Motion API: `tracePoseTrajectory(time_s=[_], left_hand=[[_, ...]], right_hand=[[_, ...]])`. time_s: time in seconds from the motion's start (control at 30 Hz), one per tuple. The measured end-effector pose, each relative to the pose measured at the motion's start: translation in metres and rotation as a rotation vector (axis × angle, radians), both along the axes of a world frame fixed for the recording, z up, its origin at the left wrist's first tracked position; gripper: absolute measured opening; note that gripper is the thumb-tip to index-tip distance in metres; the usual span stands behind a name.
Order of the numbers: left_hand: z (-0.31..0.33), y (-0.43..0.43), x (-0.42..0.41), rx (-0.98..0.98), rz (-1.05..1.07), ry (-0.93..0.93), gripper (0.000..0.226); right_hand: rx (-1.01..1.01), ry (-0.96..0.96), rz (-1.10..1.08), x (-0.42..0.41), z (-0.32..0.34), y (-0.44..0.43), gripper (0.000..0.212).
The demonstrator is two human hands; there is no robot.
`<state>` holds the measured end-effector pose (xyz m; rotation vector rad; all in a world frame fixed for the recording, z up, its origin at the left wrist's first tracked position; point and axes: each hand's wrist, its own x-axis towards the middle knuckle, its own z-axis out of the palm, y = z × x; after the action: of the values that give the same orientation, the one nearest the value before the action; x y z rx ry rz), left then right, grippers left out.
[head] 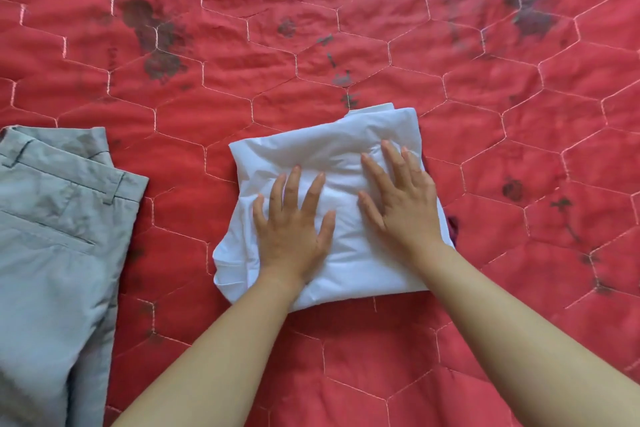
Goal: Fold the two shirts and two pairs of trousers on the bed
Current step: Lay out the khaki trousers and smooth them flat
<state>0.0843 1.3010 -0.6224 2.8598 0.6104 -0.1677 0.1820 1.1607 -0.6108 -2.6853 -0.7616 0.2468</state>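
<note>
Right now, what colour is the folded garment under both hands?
White, plain, no pattern: the folded garment on the red quilt, clearest in the head view.

The grey trousers (59,236) run off the left and bottom edges, so the legs can't be seen. Both hands (294,232) lie flat over the middle of the white shirt (322,149), hiding it there. Something dark (453,224) peeks out by its right edge, can't tell what.
</note>
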Motion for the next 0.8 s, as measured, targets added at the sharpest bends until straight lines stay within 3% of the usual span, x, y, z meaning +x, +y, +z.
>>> tracePoseTrajectory(time_s=[0.17, 0.4, 0.57, 0.8], left_hand=[[0.036, -0.006, -0.006, -0.019, -0.052, 0.091, 0.060], [0.111, -0.071, -0.009, -0.082, -0.175, 0.124, 0.063], [0.147, -0.158, 0.003, -0.052, -0.307, 0.125, 0.066], [0.154, -0.337, 0.063, -0.028, -0.370, 0.165, 0.069]], right_hand=[[0.109, 0.069, -0.080, -0.010, 0.039, -0.028, 0.049], [-0.030, 0.198, -0.189, -0.040, 0.101, -0.128, 0.056], [-0.155, 0.230, -0.212, -0.052, 0.127, -0.225, 0.057], [-0.116, 0.143, -0.276, 0.006, 0.142, -0.402, 0.053]])
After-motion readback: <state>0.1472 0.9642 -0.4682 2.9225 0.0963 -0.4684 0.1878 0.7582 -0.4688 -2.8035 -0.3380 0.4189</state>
